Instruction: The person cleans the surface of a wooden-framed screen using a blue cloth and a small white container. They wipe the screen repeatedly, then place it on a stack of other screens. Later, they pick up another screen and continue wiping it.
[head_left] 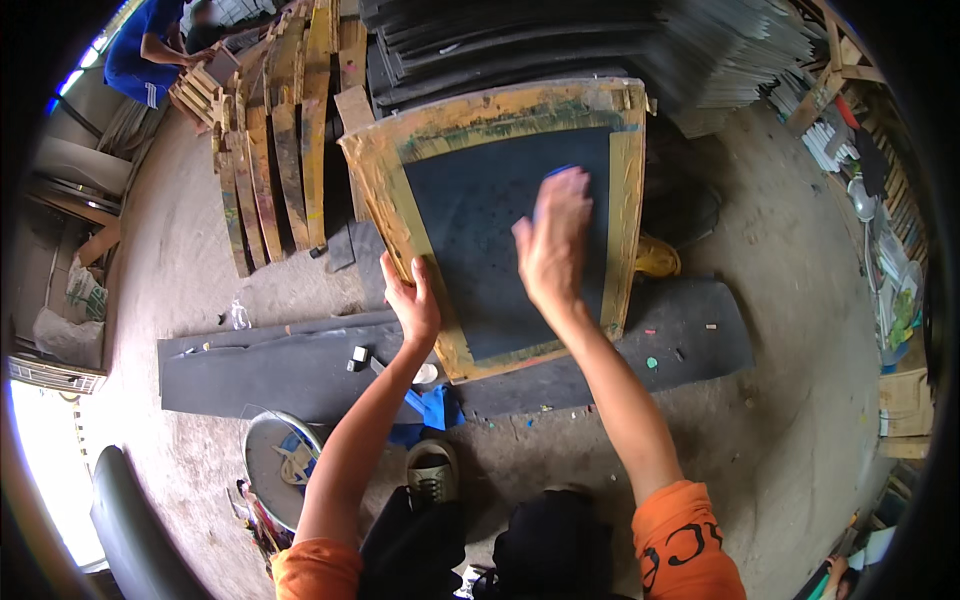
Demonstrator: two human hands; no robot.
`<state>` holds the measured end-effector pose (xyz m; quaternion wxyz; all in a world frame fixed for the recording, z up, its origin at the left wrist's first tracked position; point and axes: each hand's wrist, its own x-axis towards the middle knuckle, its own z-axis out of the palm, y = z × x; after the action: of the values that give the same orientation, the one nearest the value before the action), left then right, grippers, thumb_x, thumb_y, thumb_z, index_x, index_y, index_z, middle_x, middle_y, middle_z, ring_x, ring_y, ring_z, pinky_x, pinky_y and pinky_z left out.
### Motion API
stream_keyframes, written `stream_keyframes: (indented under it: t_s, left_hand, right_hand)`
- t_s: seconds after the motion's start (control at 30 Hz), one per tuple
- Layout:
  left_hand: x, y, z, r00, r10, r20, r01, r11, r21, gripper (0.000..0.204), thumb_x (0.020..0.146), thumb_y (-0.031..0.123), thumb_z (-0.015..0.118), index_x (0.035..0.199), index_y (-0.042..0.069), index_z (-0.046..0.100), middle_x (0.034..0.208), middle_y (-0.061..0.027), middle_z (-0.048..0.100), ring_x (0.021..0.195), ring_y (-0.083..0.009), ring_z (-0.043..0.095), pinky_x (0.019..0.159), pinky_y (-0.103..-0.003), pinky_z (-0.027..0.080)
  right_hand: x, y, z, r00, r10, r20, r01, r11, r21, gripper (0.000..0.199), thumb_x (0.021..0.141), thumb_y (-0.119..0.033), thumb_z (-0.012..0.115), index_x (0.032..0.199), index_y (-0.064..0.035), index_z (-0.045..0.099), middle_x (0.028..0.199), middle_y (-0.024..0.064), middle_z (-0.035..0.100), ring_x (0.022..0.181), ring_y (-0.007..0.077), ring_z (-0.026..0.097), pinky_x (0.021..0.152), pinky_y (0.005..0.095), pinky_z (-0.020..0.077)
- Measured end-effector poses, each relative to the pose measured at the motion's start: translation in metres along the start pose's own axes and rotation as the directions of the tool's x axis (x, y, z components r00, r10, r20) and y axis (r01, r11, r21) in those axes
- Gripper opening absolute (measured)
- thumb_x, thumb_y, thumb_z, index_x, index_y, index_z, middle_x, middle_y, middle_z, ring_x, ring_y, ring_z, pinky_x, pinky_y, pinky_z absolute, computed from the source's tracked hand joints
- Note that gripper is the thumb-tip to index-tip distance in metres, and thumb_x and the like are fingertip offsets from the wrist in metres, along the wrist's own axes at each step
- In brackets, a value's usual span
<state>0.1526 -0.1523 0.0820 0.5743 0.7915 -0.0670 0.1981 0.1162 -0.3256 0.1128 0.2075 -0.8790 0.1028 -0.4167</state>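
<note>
A screen-printing frame (490,112), wooden and smeared with yellow and green paint, stands tilted in front of me around a dark mesh panel (480,240). My left hand (411,300) grips its left side bar, thumb on the front and fingers towards the outer edge. Against the upper right of the dark panel, my right hand (555,235) is pressed and smeared by motion. Bits of a blue cloth (565,170) show at its fingertips and beside the fingers; most of it is hidden under the hand.
Beneath the frame, a long black sheet (270,370) lies on the concrete floor, with blue rags (438,408) and small scraps. A bucket (262,470) stands at lower left. Wooden frames (285,150) and stacked dark sheets (480,45) fill the back. Another person (140,55) works at far left.
</note>
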Motion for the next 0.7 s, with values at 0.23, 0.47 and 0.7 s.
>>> stream_keyframes:
  t_s: [0.23, 0.47, 0.7]
  left_hand:
    - [0.001, 0.01, -0.006, 0.985, -0.137, 0.109, 0.152, 0.978, -0.144, 0.03, 0.089, 0.02, 0.049, 0.11, 0.001, 0.041, 0.074, -0.0111, 0.057, 0.061, -0.0132, 0.051, 0.057, -0.027, 0.043]
    - [0.001, 0.015, -0.002, 0.996, -0.048, 0.074, 0.055, 0.994, -0.096, 0.035, 0.086, 0.02, 0.053, 0.112, 0.0, 0.041, 0.079, -0.0189, 0.059, 0.062, -0.0264, 0.058, 0.059, -0.033, 0.046]
    - [0.005, 0.008, -0.01, 0.997, -0.033, 0.071, 0.04, 0.993, -0.111, 0.034, 0.085, 0.02, 0.054, 0.111, 0.002, 0.042, 0.08, -0.0197, 0.06, 0.062, -0.028, 0.058, 0.059, -0.034, 0.046]
  right_hand:
    - [0.024, 0.01, -0.01, 0.997, 0.05, -0.055, -0.061, 0.973, -0.222, 0.067, 0.087, -0.03, 0.046, 0.134, 0.0081, 0.017, 0.14, 0.0259, 0.016, 0.131, 0.0396, 0.014, 0.105, 0.05, 0.0127]
    - [-0.041, 0.026, -0.003, 0.484, -0.759, 0.435, 0.849, 0.528, -0.023, 0.07, 0.08, -0.038, 0.052, 0.136, -0.0042, 0.026, 0.141, 0.0159, 0.023, 0.132, 0.0283, 0.02, 0.106, 0.042, 0.0197]
    - [0.066, -0.041, 0.004, 0.986, -0.156, -0.055, 0.146, 0.977, -0.153, 0.068, 0.087, -0.028, 0.047, 0.137, 0.0025, 0.013, 0.142, 0.0225, 0.012, 0.132, 0.0367, 0.013, 0.105, 0.0485, 0.0158]
